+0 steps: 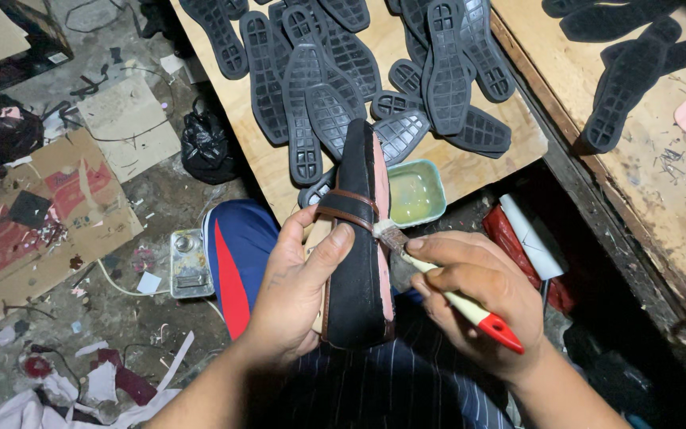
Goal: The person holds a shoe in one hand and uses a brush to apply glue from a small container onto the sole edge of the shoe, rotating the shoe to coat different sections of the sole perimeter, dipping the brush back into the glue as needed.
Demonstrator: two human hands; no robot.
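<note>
My left hand (299,286) grips a black shoe upper (356,246) with a brown strap and a pink underside, held on edge over my lap. My right hand (478,294) holds a brush (470,306) with a cream handle and a red end. Its bristles touch the pink side of the shoe near the strap. Just beyond the shoe, a pale green tub of glue (416,193) sits at the near edge of a wooden board (470,171).
Several dark rubber soles (335,71) lie spread over the board, and more soles (629,79) rest on a wooden bench (653,175) at right. A black bag (206,143), cardboard (49,206), a small metal tin (190,264) and scraps litter the floor at left.
</note>
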